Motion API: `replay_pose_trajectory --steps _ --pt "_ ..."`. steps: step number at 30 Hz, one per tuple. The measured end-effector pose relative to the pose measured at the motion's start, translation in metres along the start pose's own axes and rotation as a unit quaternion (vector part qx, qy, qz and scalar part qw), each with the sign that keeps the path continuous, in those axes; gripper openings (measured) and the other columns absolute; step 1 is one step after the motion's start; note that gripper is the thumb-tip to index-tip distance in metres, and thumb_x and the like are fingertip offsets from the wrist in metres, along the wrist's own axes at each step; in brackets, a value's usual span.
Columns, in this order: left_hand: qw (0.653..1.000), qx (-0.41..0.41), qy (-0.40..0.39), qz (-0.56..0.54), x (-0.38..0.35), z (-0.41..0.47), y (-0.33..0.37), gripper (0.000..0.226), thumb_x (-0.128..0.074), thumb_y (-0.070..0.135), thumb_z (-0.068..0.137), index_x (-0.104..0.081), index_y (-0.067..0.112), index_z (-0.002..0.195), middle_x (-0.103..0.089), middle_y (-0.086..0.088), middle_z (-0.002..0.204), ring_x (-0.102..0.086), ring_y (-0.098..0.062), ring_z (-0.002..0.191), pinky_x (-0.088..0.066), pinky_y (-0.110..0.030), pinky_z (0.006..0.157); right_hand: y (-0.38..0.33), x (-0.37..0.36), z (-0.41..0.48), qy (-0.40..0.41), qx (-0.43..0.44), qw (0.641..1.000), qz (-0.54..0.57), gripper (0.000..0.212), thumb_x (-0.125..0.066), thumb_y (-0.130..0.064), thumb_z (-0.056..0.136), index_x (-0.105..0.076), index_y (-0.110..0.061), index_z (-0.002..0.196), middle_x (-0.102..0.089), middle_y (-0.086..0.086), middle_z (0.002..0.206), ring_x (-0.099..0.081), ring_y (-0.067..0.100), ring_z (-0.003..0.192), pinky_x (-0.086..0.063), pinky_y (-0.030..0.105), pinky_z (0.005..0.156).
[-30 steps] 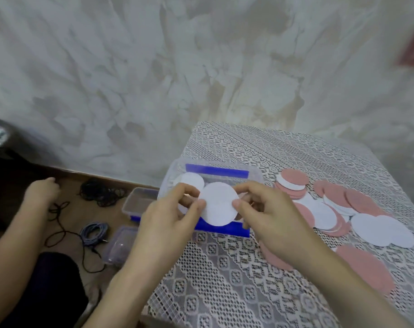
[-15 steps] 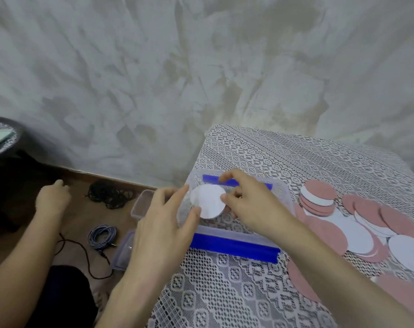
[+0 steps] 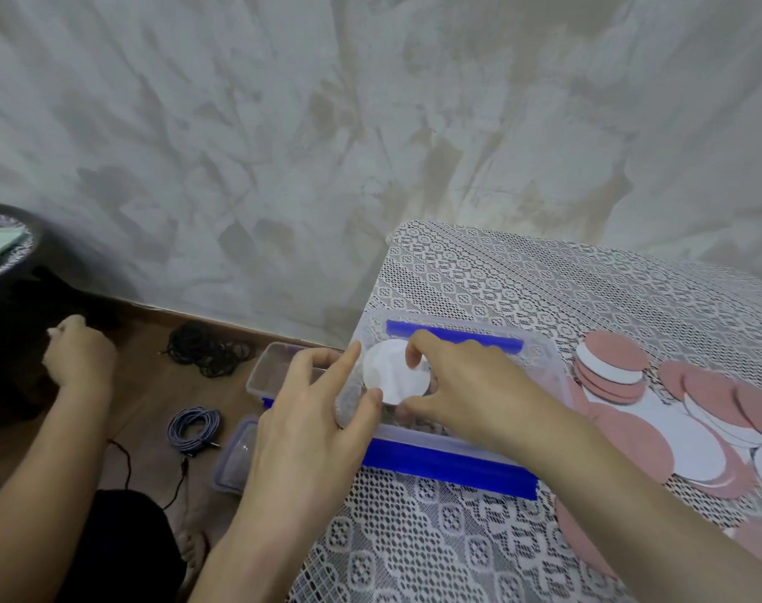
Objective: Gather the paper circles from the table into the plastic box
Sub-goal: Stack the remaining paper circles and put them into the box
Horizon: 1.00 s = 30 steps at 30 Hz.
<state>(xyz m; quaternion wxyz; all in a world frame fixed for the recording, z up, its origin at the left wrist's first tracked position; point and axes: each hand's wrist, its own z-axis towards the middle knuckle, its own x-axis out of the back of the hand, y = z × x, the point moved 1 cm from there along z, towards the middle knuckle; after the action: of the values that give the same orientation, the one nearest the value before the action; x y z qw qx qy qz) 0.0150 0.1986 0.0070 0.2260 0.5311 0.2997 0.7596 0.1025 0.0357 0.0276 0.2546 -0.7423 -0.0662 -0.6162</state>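
A clear plastic box (image 3: 549,363) with blue side clips stands at the table's near left corner. Inside it lies a white paper circle (image 3: 390,374). My right hand (image 3: 466,385) pinches that circle over the box, index finger on top and thumb at its lower edge. My left hand (image 3: 313,424) hovers at the box's left end, with its index finger and thumb spread beside the circle. Several pink and white paper circles (image 3: 692,441) lie spread on the lace tablecloth to the right, and a small stack (image 3: 609,372) sits just beside the box.
Another person's hand (image 3: 76,363) is low at the left above the wooden floor. Below the table's left edge lie two clear containers (image 3: 279,372), a black cable bundle (image 3: 209,348) and a coiled blue cable (image 3: 194,428). A mottled wall rises behind.
Both hands carried the white circle forward and down from above the box's front edge into the box. The left hand's pinch on the circle has loosened.
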Motion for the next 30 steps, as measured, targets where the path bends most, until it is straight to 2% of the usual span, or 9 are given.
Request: replay_pose_trajectory --steps 4,7,10,12,15,18,23,27,30 --pt "1.0 -0.006 -0.007 0.006 -0.001 0.001 -0.004 0.059 -0.048 0.054 0.091 -0.042 0.041 0.149 -0.041 0.027 0.119 -0.056 -0.002 0.092 -0.045 -0.021 0.066 0.003 0.0 0.01 0.016 0.014 0.999 0.03 0.04 -0.07 -0.04 0.088 -0.047 -0.034 0.121 -0.063 -0.011 0.089 -0.059 0.023 0.094 -0.036 0.034 0.068" --pt "1.0 -0.008 -0.015 0.01 -0.001 0.002 -0.005 0.06 -0.047 0.054 0.092 -0.04 0.039 0.15 -0.04 0.027 0.123 -0.056 -0.002 0.096 -0.046 -0.018 0.067 0.008 -0.003 0.012 0.026 0.021 0.998 0.047 0.038 -0.071 -0.034 0.09 -0.048 -0.033 0.121 -0.059 -0.013 0.083 -0.058 0.019 0.091 -0.034 0.033 0.068" --pt "1.0 -0.012 -0.017 0.018 0.0 0.002 -0.002 0.062 -0.045 0.055 0.091 -0.041 0.038 0.15 -0.04 0.026 0.125 -0.052 0.004 0.105 -0.054 -0.024 0.074 0.011 -0.006 0.013 0.023 0.027 0.998 0.044 0.038 -0.071 -0.036 0.09 -0.048 -0.034 0.12 -0.058 -0.014 0.079 -0.059 0.019 0.09 -0.036 0.034 0.066" --pt "0.999 -0.006 -0.017 0.03 0.002 0.002 0.002 0.062 -0.046 0.054 0.09 -0.043 0.037 0.149 -0.041 0.026 0.124 -0.053 0.004 0.101 -0.052 -0.025 0.075 0.011 -0.005 0.012 0.024 0.024 0.999 0.035 0.038 -0.069 -0.039 0.089 -0.047 -0.036 0.12 -0.059 -0.014 0.08 -0.06 0.021 0.091 -0.038 0.034 0.067" --pt "0.997 -0.01 -0.009 0.075 0.006 0.002 0.01 0.059 -0.045 0.053 0.09 -0.047 0.035 0.146 -0.044 0.021 0.124 -0.058 -0.004 0.092 -0.051 -0.03 0.074 0.004 -0.001 0.003 0.034 0.032 0.999 -0.025 0.039 -0.06 -0.043 0.094 -0.045 -0.036 0.129 -0.066 -0.005 0.099 -0.06 0.028 0.099 -0.044 0.037 0.071" --pt "0.986 -0.032 0.0 0.164 0.007 0.006 0.015 0.05 -0.051 0.047 0.094 -0.052 0.033 0.141 -0.051 0.012 0.127 -0.058 -0.012 0.101 -0.051 -0.033 0.073 -0.004 0.008 -0.009 0.056 0.046 0.993 -0.098 0.038 -0.051 -0.044 0.099 -0.049 -0.029 0.133 -0.069 0.003 0.113 -0.061 0.032 0.103 -0.048 0.039 0.075" --pt "0.971 -0.068 0.001 0.227 0.002 0.012 0.032 0.04 -0.055 0.042 0.095 -0.058 0.03 0.133 -0.057 0.005 0.125 -0.053 -0.019 0.11 -0.051 -0.036 0.08 -0.004 0.018 -0.038 0.131 0.051 0.976 -0.165 0.027 -0.046 -0.041 0.102 -0.055 -0.021 0.118 -0.067 0.004 0.098 -0.065 0.032 0.094 -0.038 0.036 0.062" --pt "0.956 -0.108 -0.008 0.274 -0.008 0.011 0.052 0.04 -0.059 0.039 0.094 -0.061 0.021 0.13 -0.061 -0.005 0.125 -0.055 -0.028 0.108 -0.05 -0.041 0.082 0.004 0.028 -0.07 0.189 0.048 0.965 -0.178 0.027 -0.045 -0.04 0.104 -0.056 -0.019 0.118 -0.065 0.004 0.105 -0.061 0.031 0.1 -0.032 0.036 0.067" --pt "0.948 -0.155 -0.01 0.278 -0.024 0.006 0.075 0.04 -0.065 0.037 0.09 -0.065 0.016 0.124 -0.064 -0.01 0.116 -0.057 -0.033 0.103 -0.05 -0.042 0.08 0.016 0.038 -0.094 0.207 0.028 0.961 -0.181 0.034 -0.043 -0.043 0.104 -0.055 -0.019 0.125 -0.063 0.004 0.113 -0.058 0.03 0.107 -0.038 0.038 0.076"
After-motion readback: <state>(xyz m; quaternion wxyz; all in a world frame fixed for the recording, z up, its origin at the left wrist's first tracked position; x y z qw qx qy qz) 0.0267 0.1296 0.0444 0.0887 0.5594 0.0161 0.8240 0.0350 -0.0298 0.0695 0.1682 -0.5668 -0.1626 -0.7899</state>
